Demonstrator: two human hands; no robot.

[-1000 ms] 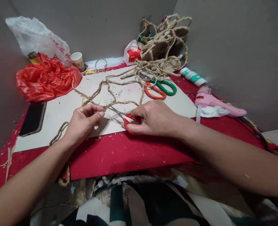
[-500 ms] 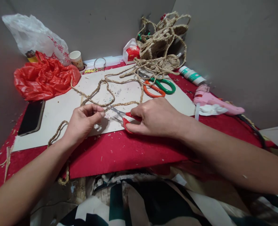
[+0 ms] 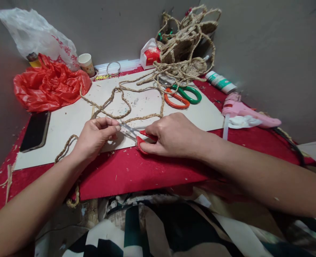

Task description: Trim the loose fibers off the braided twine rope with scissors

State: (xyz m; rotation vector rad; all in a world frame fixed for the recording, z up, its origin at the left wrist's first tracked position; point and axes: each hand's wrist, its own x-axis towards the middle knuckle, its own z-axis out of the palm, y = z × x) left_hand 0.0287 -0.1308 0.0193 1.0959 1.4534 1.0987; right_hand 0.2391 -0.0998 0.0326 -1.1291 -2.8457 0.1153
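Note:
My right hand point(image 3: 174, 135) grips small red-handled scissors point(image 3: 141, 143), two fingers in the loops and the blades pointing left. Their tips lie right beside the fingertips of my left hand point(image 3: 93, 137), which is closed in a pinch. A brown braided straw rope point(image 3: 145, 117) runs from near these fingertips across the white board point(image 3: 64, 125). The piece between my left thumb and forefinger is mostly hidden, but it appears to be the rope's end. Another stretch of rope point(image 3: 66, 144) passes behind my left forearm and hangs over the table's front edge.
Larger scissors with orange and green handles point(image 3: 177, 100) lie by a heap of braided rope point(image 3: 184, 46). A pink glue gun point(image 3: 250, 113) rests at right. On the left are a phone point(image 3: 36, 131), a red plastic bag point(image 3: 52, 85) and a paper cup point(image 3: 85, 64).
The small scissors have moved slightly left, so their tips now meet my left fingertips. My left hand holds nearly the same place. The whole view has shifted a little.

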